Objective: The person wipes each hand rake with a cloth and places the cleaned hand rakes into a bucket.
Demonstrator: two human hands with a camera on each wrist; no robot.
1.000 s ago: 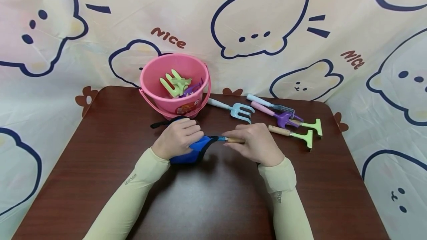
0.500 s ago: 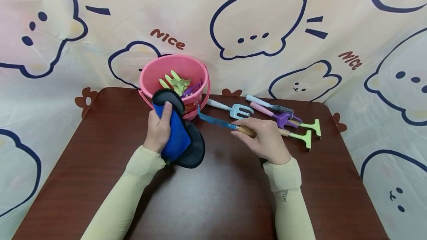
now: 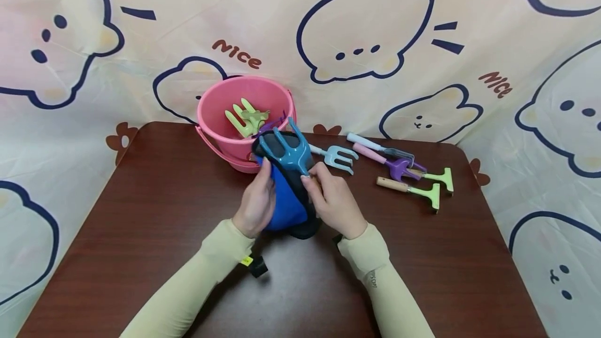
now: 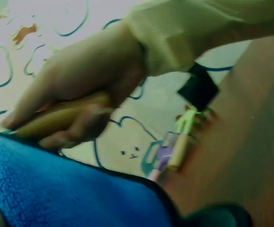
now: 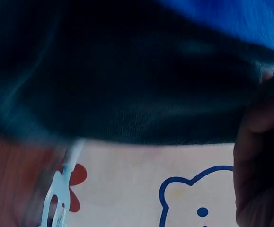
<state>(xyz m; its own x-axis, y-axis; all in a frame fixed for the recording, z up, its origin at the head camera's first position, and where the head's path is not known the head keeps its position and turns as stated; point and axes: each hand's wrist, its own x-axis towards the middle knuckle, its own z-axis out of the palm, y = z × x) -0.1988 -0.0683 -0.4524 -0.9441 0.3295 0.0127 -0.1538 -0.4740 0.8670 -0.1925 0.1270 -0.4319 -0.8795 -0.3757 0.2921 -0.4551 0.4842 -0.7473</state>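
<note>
Dark brown table [image 3: 141,197]: pink bucket [image 3: 225,142] at back, light-blue fork [image 3: 339,157] near it, tool cluster [image 3: 399,167] farther right.

Pale yellow sleeves [image 3: 173,296], dark lettering [image 3: 373,278], black wrist attachment [image 3: 257,266]

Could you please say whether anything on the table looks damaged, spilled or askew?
Nothing looks spilled or visibly damaged; the pink-handled purple tool merely looks untidy, overlapping the farther green-headed tool on the right.
</note>
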